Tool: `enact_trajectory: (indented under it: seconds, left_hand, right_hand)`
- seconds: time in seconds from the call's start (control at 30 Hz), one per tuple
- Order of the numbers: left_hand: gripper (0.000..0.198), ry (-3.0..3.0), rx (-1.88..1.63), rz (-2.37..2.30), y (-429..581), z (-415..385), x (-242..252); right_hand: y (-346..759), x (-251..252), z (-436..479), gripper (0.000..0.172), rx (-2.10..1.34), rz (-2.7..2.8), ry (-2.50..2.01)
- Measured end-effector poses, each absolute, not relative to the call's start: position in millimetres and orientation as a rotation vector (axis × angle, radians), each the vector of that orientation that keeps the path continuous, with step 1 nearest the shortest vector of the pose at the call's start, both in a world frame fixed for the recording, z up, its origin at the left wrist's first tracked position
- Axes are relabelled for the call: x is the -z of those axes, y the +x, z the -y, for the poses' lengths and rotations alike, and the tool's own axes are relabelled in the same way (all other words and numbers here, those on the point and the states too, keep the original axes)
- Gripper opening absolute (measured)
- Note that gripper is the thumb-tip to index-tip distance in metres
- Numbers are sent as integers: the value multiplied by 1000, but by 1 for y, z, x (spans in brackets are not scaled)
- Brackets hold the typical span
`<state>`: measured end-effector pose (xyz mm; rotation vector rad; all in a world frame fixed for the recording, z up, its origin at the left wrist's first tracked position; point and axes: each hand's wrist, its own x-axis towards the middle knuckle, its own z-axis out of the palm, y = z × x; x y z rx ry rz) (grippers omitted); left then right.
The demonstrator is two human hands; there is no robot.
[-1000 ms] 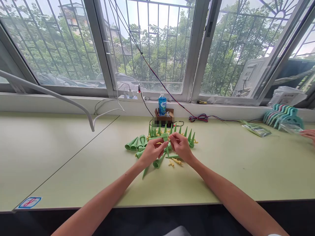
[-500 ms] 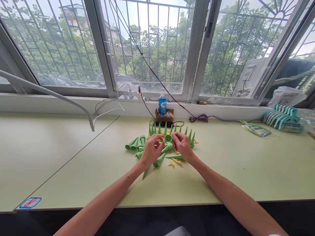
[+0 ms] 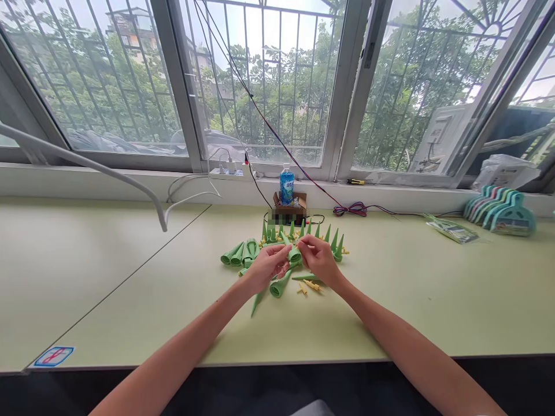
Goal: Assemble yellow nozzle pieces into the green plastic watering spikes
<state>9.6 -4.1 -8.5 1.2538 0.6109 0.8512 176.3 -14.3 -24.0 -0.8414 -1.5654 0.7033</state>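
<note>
My left hand is closed on a hollow green plastic spike, its wide open end tilted toward me and its tip up and to the left. Right beside it, my right hand is in a pinch at the spike's right side; whatever its fingertips hold is too small to make out. Below the hands lies another green spike, open end toward me. Small yellow valve pieces lie to its right. Behind the hands, a row of green spikes stands tip up, with yellow pieces among them.
More loose spikes lie left of my hands. At the back, a blue bottle stands by a small cardboard box. Bundled cable, a flat green packet and teal hangers are toward the right. A white tube arches in from the left.
The spike between my hands has turned from showing its round end to pointing its tip up and left. My left fingers have closed on it. A person's hand with clear plastic has left the right edge.
</note>
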Motion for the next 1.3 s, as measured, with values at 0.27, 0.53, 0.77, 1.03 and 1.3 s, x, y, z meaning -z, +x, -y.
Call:
enact_trajectory:
  seconds: [0.27, 0.53, 0.77, 1.03, 1.3]
  left_hand:
    - [27, 1725, -1208, -802, 12, 3, 15]
    - [15, 2228, -1454, -795, 14, 6, 19]
    - [21, 2034, -1376, -839, 18, 14, 13]
    - [41, 1686, -1074, -787, 16, 11, 12]
    - [39, 1691, -1056, -769, 14, 11, 12]
  right_hand:
    - [175, 25, 13, 30, -602, 1622, -906]
    - [173, 27, 12, 34, -713, 1523, -979]
    - [177, 24, 12, 31, -567, 1446, -988]
    - [176, 20, 19, 31, -433, 1591, -918]
    - [174, 24, 18, 31, -540, 1574, -907]
